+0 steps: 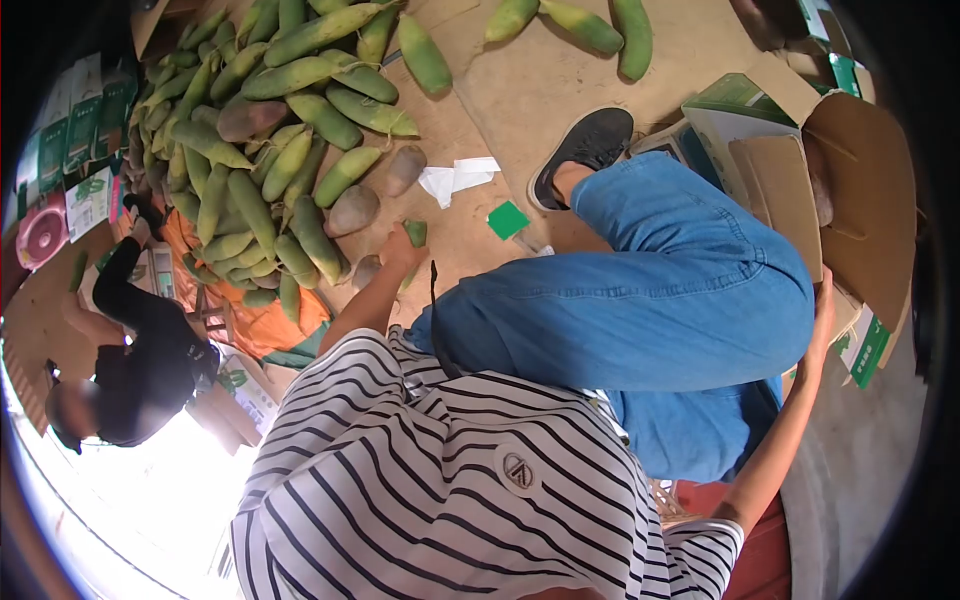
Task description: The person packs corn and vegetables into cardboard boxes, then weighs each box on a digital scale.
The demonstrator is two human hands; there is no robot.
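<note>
My left hand (399, 248) reaches out beside the heap and is closed around a green radish (415, 234), whose end shows past the fingers. The large heap of long green radishes (255, 205) lies at the upper left, with a few brownish ones (353, 210) at its near edge. On the right, beyond my bent knee, my right hand (824, 312) grips the side of an open cardboard box (775, 190); its fingers are partly hidden. White paper scraps (460, 178) and a green card (508, 220) lie on the floor between heap and shoe.
Several radishes (632, 38) lie apart at the top. A co-worker in black (160, 350) is at the left, near a pink round object (42, 238) and stacked green-white boxes (85, 120). Orange cloth (262, 322) lies below the heap. My shoe (590, 145) rests on the cardboard-covered floor.
</note>
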